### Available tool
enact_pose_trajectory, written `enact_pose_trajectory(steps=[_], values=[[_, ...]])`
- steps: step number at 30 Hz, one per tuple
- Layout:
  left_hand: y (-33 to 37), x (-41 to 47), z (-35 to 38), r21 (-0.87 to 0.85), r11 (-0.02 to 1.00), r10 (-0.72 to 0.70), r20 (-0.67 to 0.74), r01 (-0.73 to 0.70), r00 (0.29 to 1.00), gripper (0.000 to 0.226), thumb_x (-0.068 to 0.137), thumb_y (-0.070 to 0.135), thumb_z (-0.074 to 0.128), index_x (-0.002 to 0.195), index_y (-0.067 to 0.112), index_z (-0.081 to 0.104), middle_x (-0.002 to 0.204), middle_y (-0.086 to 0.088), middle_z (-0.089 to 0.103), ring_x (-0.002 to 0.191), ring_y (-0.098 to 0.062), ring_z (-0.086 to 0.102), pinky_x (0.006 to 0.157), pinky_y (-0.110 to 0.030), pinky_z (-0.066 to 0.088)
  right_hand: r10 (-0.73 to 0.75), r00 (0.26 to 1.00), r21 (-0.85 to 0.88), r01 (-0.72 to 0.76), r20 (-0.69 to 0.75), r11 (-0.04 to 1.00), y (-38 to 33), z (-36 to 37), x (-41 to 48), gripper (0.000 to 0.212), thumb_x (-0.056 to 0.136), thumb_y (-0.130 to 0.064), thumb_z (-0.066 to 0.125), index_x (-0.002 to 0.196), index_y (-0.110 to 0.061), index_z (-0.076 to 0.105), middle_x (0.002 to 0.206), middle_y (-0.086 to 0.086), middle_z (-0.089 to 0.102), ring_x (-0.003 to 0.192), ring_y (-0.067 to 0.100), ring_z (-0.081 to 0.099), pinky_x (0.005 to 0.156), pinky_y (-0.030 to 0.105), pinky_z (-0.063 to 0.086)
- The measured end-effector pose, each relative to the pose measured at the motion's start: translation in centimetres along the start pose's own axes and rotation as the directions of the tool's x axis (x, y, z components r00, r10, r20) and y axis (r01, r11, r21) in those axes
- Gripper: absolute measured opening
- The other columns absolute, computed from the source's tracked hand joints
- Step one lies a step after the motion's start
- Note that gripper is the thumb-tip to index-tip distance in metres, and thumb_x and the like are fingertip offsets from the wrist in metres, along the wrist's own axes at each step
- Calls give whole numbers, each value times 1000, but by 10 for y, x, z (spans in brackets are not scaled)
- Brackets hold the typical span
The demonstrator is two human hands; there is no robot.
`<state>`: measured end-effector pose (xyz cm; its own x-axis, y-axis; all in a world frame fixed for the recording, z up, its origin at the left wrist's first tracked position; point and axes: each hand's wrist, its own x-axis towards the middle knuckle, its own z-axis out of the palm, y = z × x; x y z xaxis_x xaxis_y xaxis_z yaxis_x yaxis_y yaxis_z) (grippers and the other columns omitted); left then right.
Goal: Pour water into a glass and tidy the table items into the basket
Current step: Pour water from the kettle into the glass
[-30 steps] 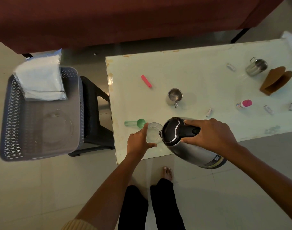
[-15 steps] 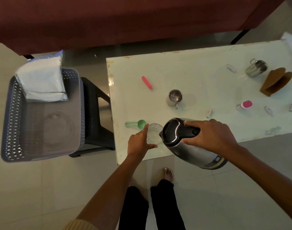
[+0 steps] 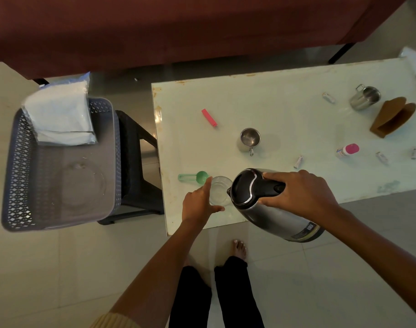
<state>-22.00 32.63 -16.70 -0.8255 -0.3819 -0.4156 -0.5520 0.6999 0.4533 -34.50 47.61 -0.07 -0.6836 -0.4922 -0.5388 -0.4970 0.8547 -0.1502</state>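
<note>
Nearest: bare feet on floor tile, standing at the table's [image 3: 273, 102] near long edge. Left hand [image 3: 198, 204] holds the clear glass [image 3: 220, 190], forefinger and thumb curled round its wall. The glass stands on the table close to the near edge. Right hand [image 3: 299, 194] is clamped on the black handle of the steel electric kettle [image 3: 273, 221], which is tilted left, lid down, spout at the glass rim, body hanging out past the table edge. Cannot tell whether water is running or how full the glass is. Judgement: pouring step in hand, tidying not begun. Risks: the spout sits right at the rim, so a steeper tilt could send water over the far side or onto the steadying fingers. If the water is hot, that hand may flinch and knock the glass off the close edge. Overfilling is likely, since clear water in clear glass is hard to read from above. Green scoop [image 3: 195, 177] lies just beyond the forefinger, in any spill's path. Further out: steel mug [image 3: 249, 139], pink clip [image 3: 209, 117], small white tube [image 3: 298, 161], pink-capped bottle [image 3: 347, 150], second steel mug [image 3: 365, 97], folded brown card [image 3: 393, 119]. Left of the table, the grey basket [image 3: 20, 174] sits on a dark stool [image 3: 136, 162], a white plastic packet [image 3: 60, 114] across its far rim.
</note>
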Motion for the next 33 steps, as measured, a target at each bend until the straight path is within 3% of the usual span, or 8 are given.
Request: enact_pose_trajectory(steps=[33], values=[[1, -1, 0, -19, 1000, 6, -3, -7, 1000, 92, 73, 46, 72, 145, 18, 22, 123, -8, 62, 101, -26, 62, 88, -34, 48, 5, 1000, 10, -5, 11, 1000, 1, 1, 1, 63, 76, -59, 62, 133, -38, 45, 126, -3, 61, 112, 20, 57, 91, 31, 44]])
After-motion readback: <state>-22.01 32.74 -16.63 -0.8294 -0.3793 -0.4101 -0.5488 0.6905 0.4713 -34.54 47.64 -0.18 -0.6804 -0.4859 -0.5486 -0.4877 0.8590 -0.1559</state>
